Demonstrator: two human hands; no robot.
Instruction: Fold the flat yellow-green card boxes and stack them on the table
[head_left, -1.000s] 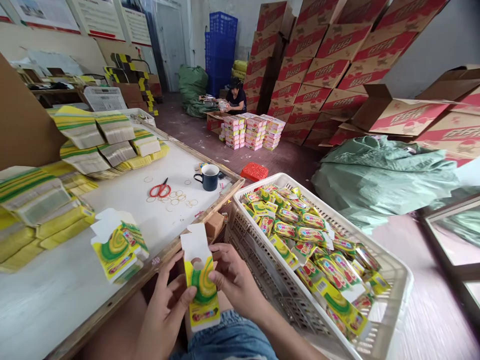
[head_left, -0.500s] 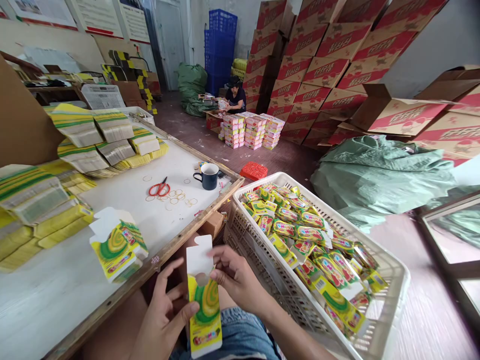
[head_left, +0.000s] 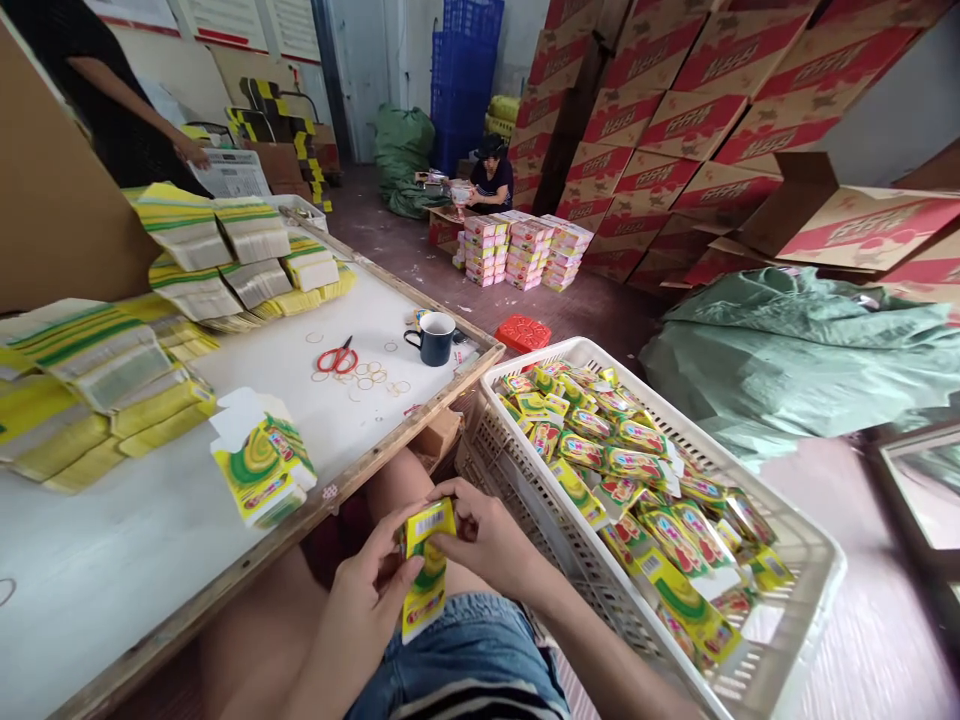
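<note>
A small yellow and green printed carton [head_left: 426, 590] is held over my lap, its top flap with a barcode folded over. My left hand [head_left: 367, 590] grips its left side, thumb on the front. My right hand [head_left: 491, 535] closes on the upper right, with the thumb pressing near the flap and the other fingers partly behind. On the table to the left stands a bundle of similar cartons [head_left: 262, 465] with white flaps up. A white plastic crate [head_left: 814, 590] to my right is filled with many finished-looking yellow and green cartons [head_left: 630, 460].
The table [head_left: 352, 420] carries banded carton stacks [head_left: 97, 370], red-handled scissors [head_left: 337, 358], rubber bands and a dark mug [head_left: 436, 340]. Beyond are a red stool [head_left: 523, 333], a green sack [head_left: 795, 350], stacked boxes [head_left: 697, 130], a seated person [head_left: 493, 185] and a standing person [head_left: 112, 90].
The carton's white top flap, upright before, is now folded down with its barcode side showing. Both hands have closed in around it. A standing person has come into view at upper left.
</note>
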